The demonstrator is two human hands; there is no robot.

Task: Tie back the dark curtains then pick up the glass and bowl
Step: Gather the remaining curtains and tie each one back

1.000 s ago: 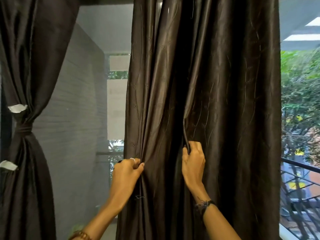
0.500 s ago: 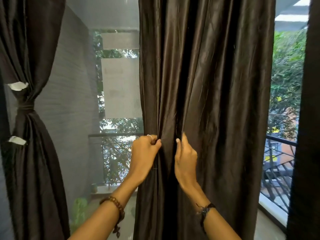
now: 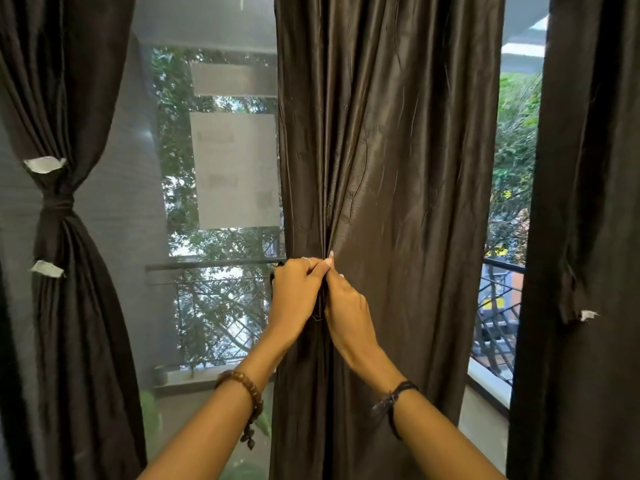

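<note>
Left of the middle curtain (image 3: 398, 168) hangs a tied curtain (image 3: 65, 271), cinched at its waist. At the middle curtain's left edge the left hand (image 3: 298, 292) grips a bunched fold, and the right hand (image 3: 346, 303), touching it, pinches the same gathered fabric. Right of the middle curtain hangs a loose curtain (image 3: 588, 202).

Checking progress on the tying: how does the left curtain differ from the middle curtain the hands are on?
The left curtain is cinched at its waist by a band; the middle curtain has none and hangs wider. Nobody touches the left one; the left hand and right hand pinch the middle one's folds. Both are dark and glossy.
</note>
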